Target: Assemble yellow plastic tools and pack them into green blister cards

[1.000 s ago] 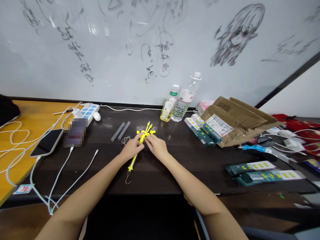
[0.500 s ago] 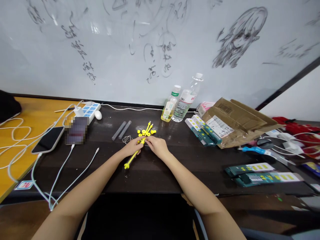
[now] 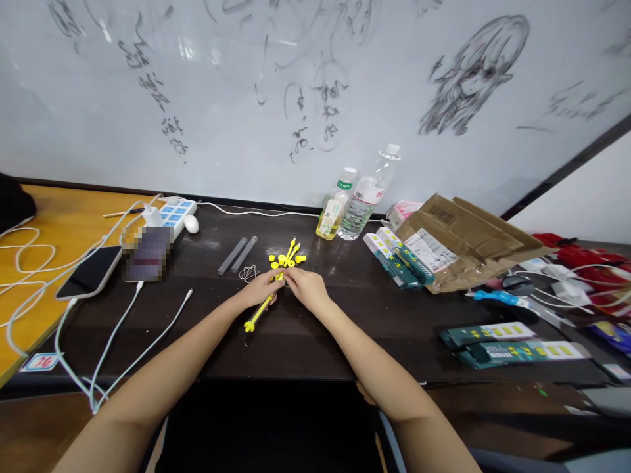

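The left hand (image 3: 261, 289) gripped a yellow-ended tube (image 3: 261, 310), likely steadying it for the right hand (image 3: 308, 289), whose fingers' hold I couldn't tell; yellow pieces (image 3: 281, 259) lay beyond.

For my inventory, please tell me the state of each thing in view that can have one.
Yellow rod: held.
Left hand: closed around the rod.
Right hand: at rod's upper end, grip unclear.
Small bottle: upright, capped, partly filled.
Large bottle: upright, capped, partly filled.
Clear tubes: lying side by side.
Black phone: dark, cable attached.
Power strip: plug inserted.
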`<state>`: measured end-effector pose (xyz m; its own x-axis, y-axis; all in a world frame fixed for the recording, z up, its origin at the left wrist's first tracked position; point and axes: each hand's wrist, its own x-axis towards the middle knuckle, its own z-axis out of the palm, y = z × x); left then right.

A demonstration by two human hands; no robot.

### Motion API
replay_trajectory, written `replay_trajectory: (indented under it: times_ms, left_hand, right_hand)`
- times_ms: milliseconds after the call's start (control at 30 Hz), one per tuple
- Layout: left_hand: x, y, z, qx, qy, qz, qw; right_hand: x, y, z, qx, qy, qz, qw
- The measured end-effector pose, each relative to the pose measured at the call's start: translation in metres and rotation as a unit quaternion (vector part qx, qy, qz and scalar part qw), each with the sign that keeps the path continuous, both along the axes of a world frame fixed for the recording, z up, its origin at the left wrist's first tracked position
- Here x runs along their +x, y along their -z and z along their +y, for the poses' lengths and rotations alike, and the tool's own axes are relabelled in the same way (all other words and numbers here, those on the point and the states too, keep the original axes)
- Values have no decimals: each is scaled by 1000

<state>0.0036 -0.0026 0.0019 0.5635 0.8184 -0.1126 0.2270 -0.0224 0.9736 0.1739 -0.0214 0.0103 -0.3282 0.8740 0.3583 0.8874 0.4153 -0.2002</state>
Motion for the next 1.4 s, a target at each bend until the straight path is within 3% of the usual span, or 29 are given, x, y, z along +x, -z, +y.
replay_trajectory:
  times_ms: [200, 400, 567, 833, 1000, 1167, 1400]
  left_hand:
    - [4, 1, 1, -31, -18, -41, 999]
    - [5, 2, 3, -63, -41, -72, 995]
    - [10, -1, -1, -52, -76, -92, 992]
    - [14, 5, 0, -25, -95, -150, 984]
    - [19, 8, -3, -16, -109, -194, 975]
    - [24, 6, -7, -43, -131, -239, 961]
    - [19, 6, -5, -99, -105, -279, 949]
  right_hand:
    - [-3, -1, 2, -31, 2, 135, 990]
    - [-6, -5, -1, -84, -50, 209, 973]
    - [-9, 4, 0, -119, -87, 297, 943]
    - [-18, 13, -1, -128, -36, 375, 917]
    - [-21, 17, 3, -155, -38, 457, 875]
    - [-22, 17, 6, -188, -45, 507, 840]
    - [-24, 14, 4, -200, -46, 526, 825]
